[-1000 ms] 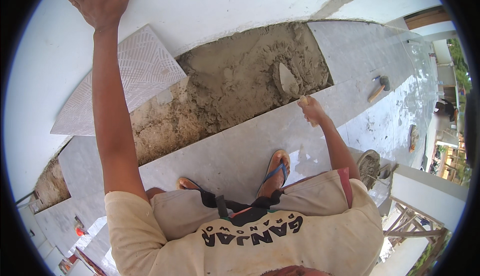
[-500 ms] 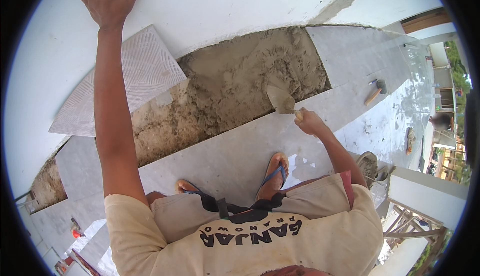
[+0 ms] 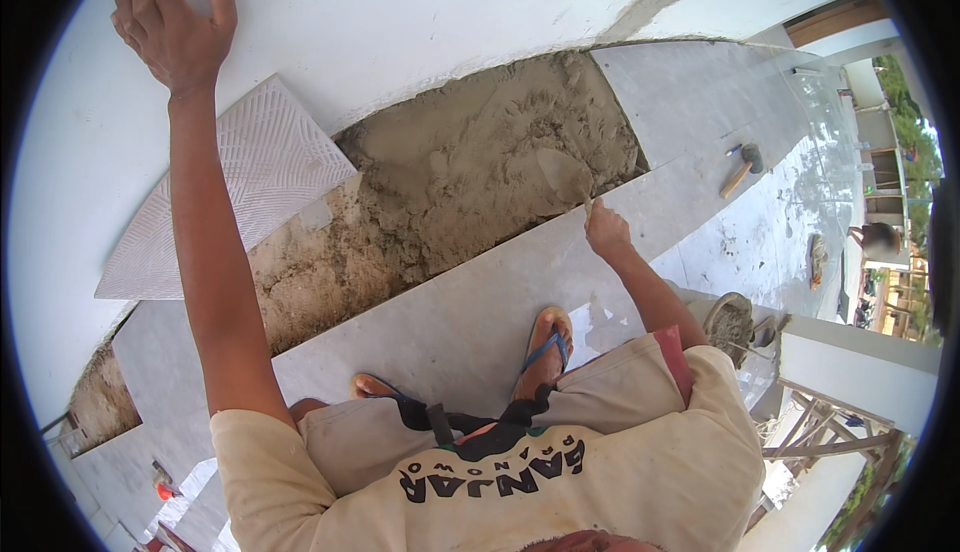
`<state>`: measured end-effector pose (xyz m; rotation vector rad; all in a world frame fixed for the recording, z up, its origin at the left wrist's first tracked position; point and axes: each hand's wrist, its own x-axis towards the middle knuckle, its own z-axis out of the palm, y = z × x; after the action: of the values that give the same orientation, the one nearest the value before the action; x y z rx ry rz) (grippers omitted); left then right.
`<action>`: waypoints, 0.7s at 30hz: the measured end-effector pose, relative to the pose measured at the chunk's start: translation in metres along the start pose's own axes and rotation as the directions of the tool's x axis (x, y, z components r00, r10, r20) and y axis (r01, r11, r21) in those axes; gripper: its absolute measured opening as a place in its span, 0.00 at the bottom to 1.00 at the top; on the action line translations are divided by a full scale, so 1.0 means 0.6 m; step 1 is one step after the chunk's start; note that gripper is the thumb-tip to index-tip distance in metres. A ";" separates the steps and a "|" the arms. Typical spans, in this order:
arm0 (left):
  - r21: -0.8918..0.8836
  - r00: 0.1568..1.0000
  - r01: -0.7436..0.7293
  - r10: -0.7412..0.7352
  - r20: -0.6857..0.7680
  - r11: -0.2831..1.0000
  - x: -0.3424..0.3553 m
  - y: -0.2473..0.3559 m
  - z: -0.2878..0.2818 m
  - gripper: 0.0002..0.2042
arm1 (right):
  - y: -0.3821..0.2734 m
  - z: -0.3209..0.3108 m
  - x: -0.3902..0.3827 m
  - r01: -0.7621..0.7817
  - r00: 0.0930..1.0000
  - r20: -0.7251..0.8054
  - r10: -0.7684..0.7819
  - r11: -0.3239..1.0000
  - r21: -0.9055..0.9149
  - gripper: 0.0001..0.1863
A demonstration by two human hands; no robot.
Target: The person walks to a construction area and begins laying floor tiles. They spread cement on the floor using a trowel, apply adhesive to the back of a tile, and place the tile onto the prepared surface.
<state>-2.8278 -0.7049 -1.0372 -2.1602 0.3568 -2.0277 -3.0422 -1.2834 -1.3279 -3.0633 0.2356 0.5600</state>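
My left hand is pressed with its fingers spread against the white wall and holds nothing. In my right hand is the handle of a trowel. Its mortar-coated blade lies at the wet grey mortar, near the right end of a gap in the floor tiling. Rough, drier ground fills the gap's left part. Behind my left forearm, a loose tile leans on the wall, its ridged back facing me.
Grey tiles border the gap on my side. A mallet lies on the tiles to the right, with a bucket of mortar nearer me. Another person is at the far right. A wooden frame stands at lower right.
The trowel blade has come down flatter onto the mortar, and my right wrist has turned. My left hand stays on the wall. The whole view has shifted slightly.
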 end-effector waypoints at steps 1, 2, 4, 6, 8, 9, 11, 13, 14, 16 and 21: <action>0.009 1.000 -0.004 0.004 0.001 1.000 0.000 0.001 -0.002 0.30 | 0.003 0.000 0.004 -0.009 1.000 0.004 0.009 1.000 0.002 0.14; -0.010 1.000 -0.008 0.007 -0.007 1.000 0.001 0.002 -0.001 0.30 | 0.006 0.000 0.008 -0.018 1.000 0.009 0.018 1.000 0.004 0.14; -0.035 1.000 -0.020 0.019 -0.021 0.999 0.007 0.000 -0.004 0.29 | 0.000 0.001 0.001 -0.034 0.999 -0.015 0.035 0.999 0.019 0.14; -0.055 0.999 -0.029 0.027 -0.045 0.998 0.013 0.006 -0.006 0.29 | -0.002 0.001 -0.001 -0.051 0.999 -0.015 0.052 0.998 0.039 0.15; -0.051 0.999 -0.030 0.029 -0.027 0.998 0.009 0.005 -0.012 0.29 | 0.004 -0.005 0.004 -0.067 0.998 0.009 0.066 0.996 0.066 0.15; -0.032 1.000 -0.018 0.018 -0.015 0.999 0.010 0.003 -0.012 0.29 | 0.011 -0.007 0.013 -0.086 0.996 -0.010 0.087 0.994 0.074 0.15; -0.032 1.000 0.000 -0.001 -0.014 0.999 0.010 0.001 -0.013 0.29 | 0.019 -0.010 0.029 -0.120 0.991 -0.048 0.125 0.989 0.091 0.16; -0.073 0.999 0.021 -0.024 -0.042 0.997 0.008 0.014 -0.005 0.29 | 0.056 -0.008 0.043 -0.145 0.989 -0.019 0.147 0.985 0.088 0.16; -0.097 0.998 0.036 -0.042 -0.056 0.995 0.006 0.027 0.003 0.29 | 0.075 -0.008 0.047 -0.162 0.987 -0.006 0.163 0.983 0.082 0.16; -0.077 0.999 0.004 -0.007 -0.041 0.997 0.003 0.008 -0.007 0.29 | 0.012 -0.053 0.036 -0.227 0.963 0.217 0.157 0.908 0.351 0.17; -0.022 0.987 0.084 -0.080 0.143 0.996 0.015 0.024 -0.033 0.34 | -0.101 -0.095 -0.065 -0.232 0.948 0.317 -0.021 0.634 0.738 0.19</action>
<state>-2.8482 -0.7203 -1.0313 -2.3566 0.2835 -1.9059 -3.0490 -1.2207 -1.2614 -2.0987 0.4998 0.6887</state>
